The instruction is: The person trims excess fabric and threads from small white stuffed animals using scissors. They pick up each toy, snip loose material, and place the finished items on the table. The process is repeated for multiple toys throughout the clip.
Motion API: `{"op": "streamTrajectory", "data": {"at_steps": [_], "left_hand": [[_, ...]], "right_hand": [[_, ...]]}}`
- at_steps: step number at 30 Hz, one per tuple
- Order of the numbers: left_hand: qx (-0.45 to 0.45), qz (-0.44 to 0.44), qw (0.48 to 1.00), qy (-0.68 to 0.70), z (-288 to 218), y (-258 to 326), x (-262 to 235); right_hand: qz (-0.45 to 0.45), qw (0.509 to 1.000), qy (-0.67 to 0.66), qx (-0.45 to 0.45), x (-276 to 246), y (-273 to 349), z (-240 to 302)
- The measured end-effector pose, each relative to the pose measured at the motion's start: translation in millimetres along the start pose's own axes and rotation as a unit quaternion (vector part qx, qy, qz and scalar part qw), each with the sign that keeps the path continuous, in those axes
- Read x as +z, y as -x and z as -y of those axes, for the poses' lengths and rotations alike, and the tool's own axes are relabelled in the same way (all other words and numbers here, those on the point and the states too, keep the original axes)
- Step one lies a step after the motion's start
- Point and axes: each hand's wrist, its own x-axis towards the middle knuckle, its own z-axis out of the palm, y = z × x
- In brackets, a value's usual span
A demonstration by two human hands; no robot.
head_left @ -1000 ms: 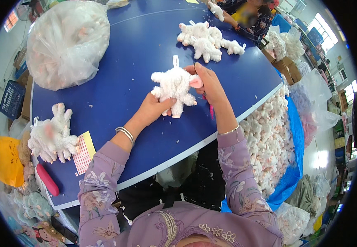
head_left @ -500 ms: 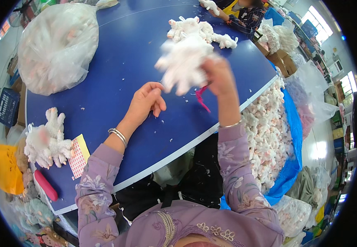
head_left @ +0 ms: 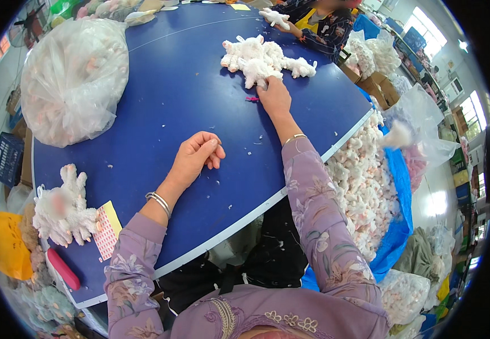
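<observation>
My right hand (head_left: 275, 97) reaches to the far side of the blue table, its fingers closed on the near edge of a white plush toy (head_left: 257, 70) in a small pile. A short magenta strip (head_left: 252, 99) shows beside those fingers; whether the hand holds it I cannot tell. My left hand (head_left: 198, 152) hovers over the middle of the table with fingers curled in and nothing visible in them. Off to the right, a blurred white fluffy thing (head_left: 398, 135) hangs in the air above the blue-lined heap of plush toys (head_left: 363, 186).
A big clear bag of plush toys (head_left: 75, 85) stands far left. Several white plush toys (head_left: 67, 212), a sticker sheet (head_left: 107, 229) and a pink elongated case (head_left: 63, 269) lie on the near left. Across the table a co-worker's hand (head_left: 293, 28) holds a white toy.
The white plush that my right hand held is gone from it, and that hand has moved away to the pile. A white blur now appears over the heap. My left hand has dropped slightly.
</observation>
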Motion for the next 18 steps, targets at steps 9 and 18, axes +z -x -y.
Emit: {"op": "streamTrajectory", "data": {"at_steps": [9, 18], "left_hand": [[0.108, -0.122, 0.986, -0.027, 3, -6, -1], [0.071, -0.101, 0.992, -0.008, 5, -4, -6]], "right_hand": [[0.243, 0.803, -0.532, 0.113, -49, 32, 42], [0.377, 0.722, -0.563, 0.138, -64, 76, 81]]}}
